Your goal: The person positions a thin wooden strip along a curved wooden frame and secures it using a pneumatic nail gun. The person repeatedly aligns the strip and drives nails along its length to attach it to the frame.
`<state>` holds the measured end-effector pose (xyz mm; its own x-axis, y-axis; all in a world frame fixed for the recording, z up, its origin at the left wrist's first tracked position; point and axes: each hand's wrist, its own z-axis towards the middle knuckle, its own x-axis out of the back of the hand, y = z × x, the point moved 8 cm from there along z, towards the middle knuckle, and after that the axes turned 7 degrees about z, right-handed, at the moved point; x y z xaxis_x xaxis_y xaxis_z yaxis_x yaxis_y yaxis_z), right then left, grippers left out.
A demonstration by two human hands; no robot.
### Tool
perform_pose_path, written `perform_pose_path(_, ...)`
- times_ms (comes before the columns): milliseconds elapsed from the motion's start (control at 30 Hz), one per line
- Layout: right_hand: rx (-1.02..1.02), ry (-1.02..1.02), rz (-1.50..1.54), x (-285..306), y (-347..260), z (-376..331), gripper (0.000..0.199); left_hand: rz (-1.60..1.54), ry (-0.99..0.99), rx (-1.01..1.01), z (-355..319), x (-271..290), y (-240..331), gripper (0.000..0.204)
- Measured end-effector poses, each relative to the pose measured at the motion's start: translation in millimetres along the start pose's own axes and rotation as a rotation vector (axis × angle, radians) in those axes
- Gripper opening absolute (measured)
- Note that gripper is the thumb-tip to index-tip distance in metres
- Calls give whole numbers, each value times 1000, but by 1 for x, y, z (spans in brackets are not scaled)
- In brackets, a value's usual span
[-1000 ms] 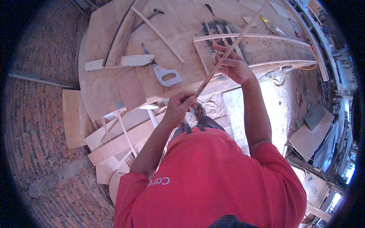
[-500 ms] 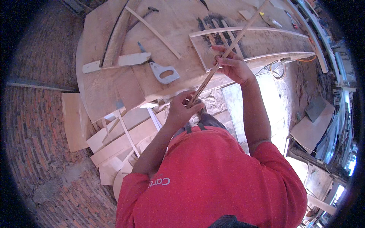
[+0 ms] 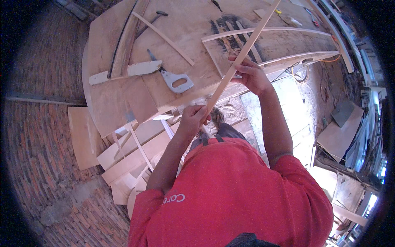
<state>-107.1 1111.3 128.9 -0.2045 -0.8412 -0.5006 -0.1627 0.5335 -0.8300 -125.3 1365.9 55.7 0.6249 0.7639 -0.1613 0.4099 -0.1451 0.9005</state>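
A long, thin wooden strip [image 3: 242,51] slants up and to the right in front of me, over the edge of the workbench. My left hand [image 3: 195,120] is closed around its near end. Farther up, my right hand [image 3: 252,77] pinches the strip between thumb and fingers. The strip's broad pale face shows, and its far end runs out at the top of the view. Beyond my right hand lies a curved wooden frame [image 3: 288,29] on the bench. A handsaw with a white handle [image 3: 177,82] rests on the bench to the left of the strip.
The wooden workbench [image 3: 193,24] also bears a hammer [image 3: 153,21], a loose thin stick [image 3: 164,39] and a white-painted piece [image 3: 144,68]. Offcut boards [image 3: 135,164] are piled on the floor at left, beside a brick wall [image 3: 41,152]. A cable [image 3: 302,76] hangs at right.
The strip has been turned so its broad face shows instead of its narrow edge. My left hand has closed more around the near end. My right hand has shifted slightly downward.
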Motion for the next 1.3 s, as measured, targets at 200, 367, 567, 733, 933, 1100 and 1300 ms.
perform_pose_path(200,-8,75,-93,14,14,-8,48,-48,12,55,-8,-3,9,28)
perform_pose_path(367,-7,155,-143,32,35,-10,47,312,57,-59,-2,2,2,27)
perform_pose_path(567,-15,162,-166,45,49,-11,44,403,85,-262,13,3,-23,22)
perform_pose_path(733,-79,187,-180,44,49,-21,41,416,79,-216,31,8,-62,24)
perform_pose_path(933,-54,232,-253,63,43,-36,45,329,-12,-171,36,-14,-68,22)
perform_pose_path(1100,1,248,-322,82,25,-52,42,315,-26,-164,47,-42,-71,24)
perform_pose_path(1300,227,213,-312,122,-16,-72,44,522,-21,-294,62,-99,-46,32)
